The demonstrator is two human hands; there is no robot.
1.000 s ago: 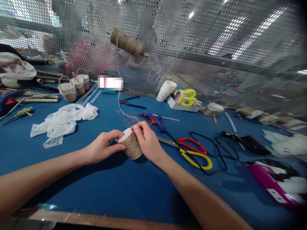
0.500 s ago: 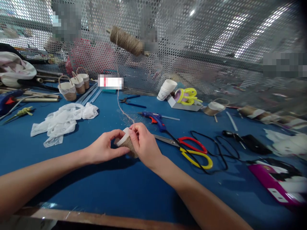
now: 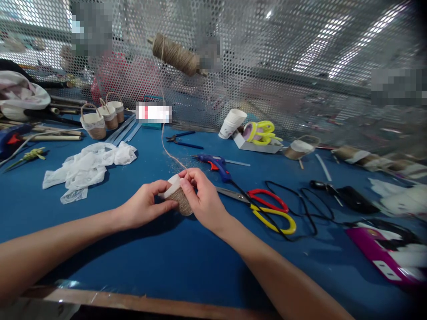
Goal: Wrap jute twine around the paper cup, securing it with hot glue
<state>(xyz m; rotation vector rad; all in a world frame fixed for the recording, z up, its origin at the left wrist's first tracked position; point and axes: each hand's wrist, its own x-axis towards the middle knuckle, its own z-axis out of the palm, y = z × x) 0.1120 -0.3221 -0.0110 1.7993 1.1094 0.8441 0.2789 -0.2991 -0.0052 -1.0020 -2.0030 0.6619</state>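
Note:
Between my hands a small paper cup (image 3: 183, 201) lies tilted, its lower part wrapped in brown twine and a white band bare near the rim. My left hand (image 3: 147, 202) grips the cup's left side, thumb in front and fingers behind. At the cup's upper right, my right hand (image 3: 203, 198) pinches the twine (image 3: 170, 154) against it with thumb and fingers. From there the strand climbs to a twine spool (image 3: 175, 54) hung on a rod at the mesh screen. Part of the cup is hidden by my fingers.
Beyond my right hand lie a blue glue gun (image 3: 213, 163) and large scissors (image 3: 256, 206) with a black cord across them. Pliers (image 3: 185, 140) lie farther back. White lace (image 3: 90, 166) is heaped left, with small finished baskets (image 3: 95, 126) behind. Stacked paper cups (image 3: 232, 123) stand near the mesh.
My right hand has shifted slightly and the cup has turned a little, so more of its twine-wrapped side shows. Both hands keep their hold.

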